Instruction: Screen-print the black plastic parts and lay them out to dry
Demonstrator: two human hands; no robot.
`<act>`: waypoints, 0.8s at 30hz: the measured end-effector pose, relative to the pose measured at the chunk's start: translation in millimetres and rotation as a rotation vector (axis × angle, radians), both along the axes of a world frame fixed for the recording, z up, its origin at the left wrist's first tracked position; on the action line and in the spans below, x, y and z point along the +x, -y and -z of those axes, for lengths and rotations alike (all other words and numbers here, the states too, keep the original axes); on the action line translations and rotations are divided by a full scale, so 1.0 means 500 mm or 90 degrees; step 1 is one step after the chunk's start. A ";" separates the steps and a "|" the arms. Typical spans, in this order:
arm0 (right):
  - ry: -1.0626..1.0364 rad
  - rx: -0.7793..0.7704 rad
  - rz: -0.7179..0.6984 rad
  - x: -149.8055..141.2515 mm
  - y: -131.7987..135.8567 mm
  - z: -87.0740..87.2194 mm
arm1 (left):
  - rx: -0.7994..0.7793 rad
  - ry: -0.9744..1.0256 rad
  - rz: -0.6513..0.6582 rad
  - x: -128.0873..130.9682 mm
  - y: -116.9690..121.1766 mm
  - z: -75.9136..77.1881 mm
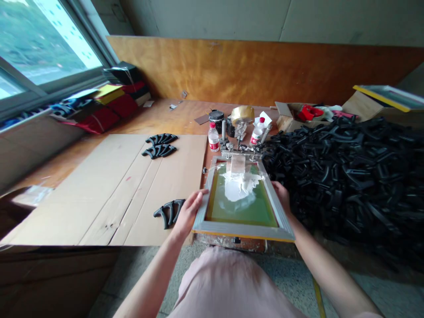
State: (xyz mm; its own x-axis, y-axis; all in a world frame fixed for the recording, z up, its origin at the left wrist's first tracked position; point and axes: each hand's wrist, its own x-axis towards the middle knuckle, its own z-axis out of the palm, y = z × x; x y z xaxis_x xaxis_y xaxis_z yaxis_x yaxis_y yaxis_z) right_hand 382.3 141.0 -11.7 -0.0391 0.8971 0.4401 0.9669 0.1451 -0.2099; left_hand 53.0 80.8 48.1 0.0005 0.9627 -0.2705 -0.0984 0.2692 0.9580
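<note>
A screen printing frame with grey edges and a green mesh lies in front of me, clamped at its far end to a metal hinge. White ink is smeared over the upper half of the mesh, below a pale flat block. My left hand grips the frame's left edge, fingertips on the rim. On the right edge, my right hand has its fingers closed round the side, partly hidden. Just left of my left hand are black curved plastic parts on cardboard. What lies beneath the frame is hidden.
Flat cardboard covers the left of the table, with more black parts farther back. A large heap of black parts fills the right. Behind the hinge stand red-capped bottles, a dark jar and a tape roll.
</note>
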 end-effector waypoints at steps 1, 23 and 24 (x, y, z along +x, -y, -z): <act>-0.025 0.009 0.004 0.010 -0.018 -0.015 | -0.038 -0.006 0.017 -0.002 0.013 0.035; 0.035 -0.238 -0.395 -0.132 -0.003 -0.075 | -0.098 -0.133 0.045 0.003 0.013 0.197; 0.024 -0.214 -0.387 -0.137 0.006 -0.064 | -0.101 -0.121 0.044 0.003 0.013 0.195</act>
State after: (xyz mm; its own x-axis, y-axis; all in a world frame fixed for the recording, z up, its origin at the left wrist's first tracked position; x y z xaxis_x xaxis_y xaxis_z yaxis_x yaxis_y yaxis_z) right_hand 314.0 138.1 20.4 -0.5874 0.7986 0.1312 0.7424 0.5962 -0.3055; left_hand 54.8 74.3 -49.6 0.0002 0.9075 -0.4201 0.1028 0.4179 0.9027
